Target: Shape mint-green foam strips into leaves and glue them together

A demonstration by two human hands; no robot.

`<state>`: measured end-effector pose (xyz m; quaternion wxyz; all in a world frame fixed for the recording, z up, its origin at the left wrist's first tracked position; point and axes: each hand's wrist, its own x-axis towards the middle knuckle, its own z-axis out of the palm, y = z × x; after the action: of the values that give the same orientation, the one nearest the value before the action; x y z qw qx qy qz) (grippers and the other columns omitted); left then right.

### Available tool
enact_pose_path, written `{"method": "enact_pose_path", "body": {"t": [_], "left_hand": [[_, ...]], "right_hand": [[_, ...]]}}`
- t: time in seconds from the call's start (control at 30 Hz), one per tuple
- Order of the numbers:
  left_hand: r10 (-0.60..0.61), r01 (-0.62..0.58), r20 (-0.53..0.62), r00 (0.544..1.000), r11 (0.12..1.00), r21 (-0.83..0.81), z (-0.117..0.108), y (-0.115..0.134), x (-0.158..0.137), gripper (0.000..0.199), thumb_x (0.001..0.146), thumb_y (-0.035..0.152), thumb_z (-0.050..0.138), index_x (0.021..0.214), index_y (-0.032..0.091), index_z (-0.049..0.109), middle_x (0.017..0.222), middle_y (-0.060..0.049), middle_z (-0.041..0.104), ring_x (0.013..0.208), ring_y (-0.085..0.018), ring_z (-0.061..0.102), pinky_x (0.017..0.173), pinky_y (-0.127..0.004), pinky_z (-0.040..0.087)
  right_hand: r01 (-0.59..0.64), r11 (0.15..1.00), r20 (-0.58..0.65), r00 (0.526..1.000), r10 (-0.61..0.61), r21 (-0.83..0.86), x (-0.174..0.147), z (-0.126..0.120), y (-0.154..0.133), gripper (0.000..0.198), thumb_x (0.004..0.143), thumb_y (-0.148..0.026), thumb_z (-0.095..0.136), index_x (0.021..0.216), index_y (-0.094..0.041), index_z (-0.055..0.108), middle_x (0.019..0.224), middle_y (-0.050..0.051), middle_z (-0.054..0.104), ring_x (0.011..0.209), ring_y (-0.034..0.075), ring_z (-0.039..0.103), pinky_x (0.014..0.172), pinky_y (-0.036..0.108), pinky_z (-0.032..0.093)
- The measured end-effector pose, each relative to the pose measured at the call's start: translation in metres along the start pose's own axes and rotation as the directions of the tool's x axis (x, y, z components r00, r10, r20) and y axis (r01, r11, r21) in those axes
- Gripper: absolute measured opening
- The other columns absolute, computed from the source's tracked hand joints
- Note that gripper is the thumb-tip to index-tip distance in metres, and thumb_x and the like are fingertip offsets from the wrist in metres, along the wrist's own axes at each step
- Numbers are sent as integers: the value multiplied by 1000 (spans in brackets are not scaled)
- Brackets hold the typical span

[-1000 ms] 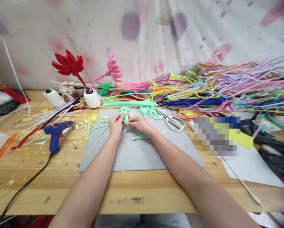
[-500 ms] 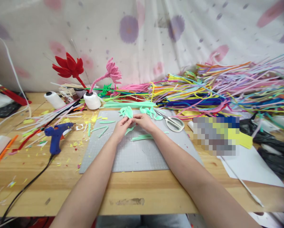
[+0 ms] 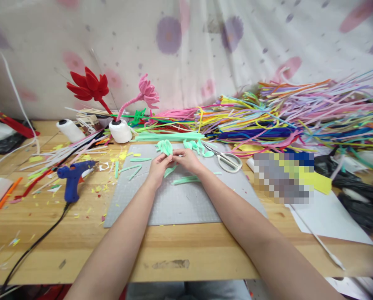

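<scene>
Over the grey cutting mat [image 3: 186, 208], my left hand [image 3: 157, 170] and my right hand [image 3: 188, 161] meet with their fingertips pinched together. Between them is a mint-green pipe-cleaner piece [image 3: 165, 147] of petal-like shapes, its upper part showing above my left fingers. A green tip pokes out below the fingers; the exact pinch point is hidden. Just beyond my right hand lies a clump of similar green pipe-cleaner shapes [image 3: 195, 145], beside the scissors [image 3: 229, 162]. Straight green pipe-cleaner lengths [image 3: 186, 180] rest on the mat under my right wrist.
A blue glue gun [image 3: 70, 179] stands left of the mat, its cord trailing forward. Behind are red [image 3: 88, 85] and pink [image 3: 148, 91] pipe-cleaner flowers, a white thread spool [image 3: 120, 131] and heaped coloured pipe cleaners [image 3: 255, 114]. White paper [image 3: 330, 227] lies at right.
Both hands stay pinched in nearly the same place. The green piece has turned slightly between the fingers, and the whole view has shifted a little.
</scene>
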<state>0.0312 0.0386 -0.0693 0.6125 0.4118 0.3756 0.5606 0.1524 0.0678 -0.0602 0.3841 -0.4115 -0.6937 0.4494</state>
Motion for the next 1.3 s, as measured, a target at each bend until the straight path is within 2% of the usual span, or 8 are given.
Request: {"method": "enact_pose_path", "body": {"t": [0.17,0.37,0.43,0.67,0.9,1.07,1.17,1.3], "left_hand": [[-19,15,-60,998,998,-54,-4,6,2,35,61,39,67,84,12,66,86,-10,67,81,-18,62,79,-33,45],[-74,74,-88,993,997,2,-17,15,4,34,57,35,70,82,12,66,80,-10,68,76,-19,63,74,-33,47],[-90,93,-76,993,995,31,-20,17,4,34,56,35,71,81,11,66,76,-10,68,73,-19,63,73,-33,48],[-60,67,-87,994,994,82,-17,16,3,41,53,39,71,83,11,67,71,-8,67,67,-18,62,70,-33,48],[-46,59,-126,991,993,100,-14,13,2,41,53,39,71,82,11,68,75,-9,68,67,-18,62,69,-32,48],[21,-7,-161,987,996,89,-15,14,3,40,54,39,71,84,12,68,78,-7,68,71,-16,61,74,-31,46],[14,1,-162,987,996,92,-14,14,4,40,56,40,69,85,13,67,79,-7,68,70,-15,61,71,-28,46],[5,9,-201,980,997,71,-12,14,4,39,56,41,69,83,12,67,79,-8,68,68,-15,61,65,-26,46]], "right_hand": [[18,998,6,1000,-18,-68,0,-2,3,23,68,-34,56,70,-14,66,69,0,60,62,9,49,57,20,38],[-62,997,205,976,71,-53,-6,-7,0,26,63,-37,60,75,-15,67,61,-3,56,54,7,42,52,19,35],[-91,994,225,969,102,-59,-8,-9,-4,26,62,-37,61,73,-14,67,59,-3,55,53,7,42,51,19,34],[-98,990,204,972,117,-98,-7,-10,-6,23,65,-35,58,67,-13,66,53,-4,50,49,5,37,47,18,29],[39,982,232,973,5,-185,-5,-8,4,26,67,-38,58,66,-13,64,57,-4,52,55,7,43,55,20,33],[61,992,107,993,-49,-110,-3,-2,0,31,69,-42,56,78,-14,63,75,1,60,69,11,52,62,21,38],[63,989,37,998,-58,-134,-1,2,1,27,72,-39,54,72,-13,62,71,2,59,66,11,52,60,22,39],[102,980,54,994,-94,-172,0,4,4,21,71,-33,56,66,-14,62,72,2,56,69,11,51,61,22,39]]}}
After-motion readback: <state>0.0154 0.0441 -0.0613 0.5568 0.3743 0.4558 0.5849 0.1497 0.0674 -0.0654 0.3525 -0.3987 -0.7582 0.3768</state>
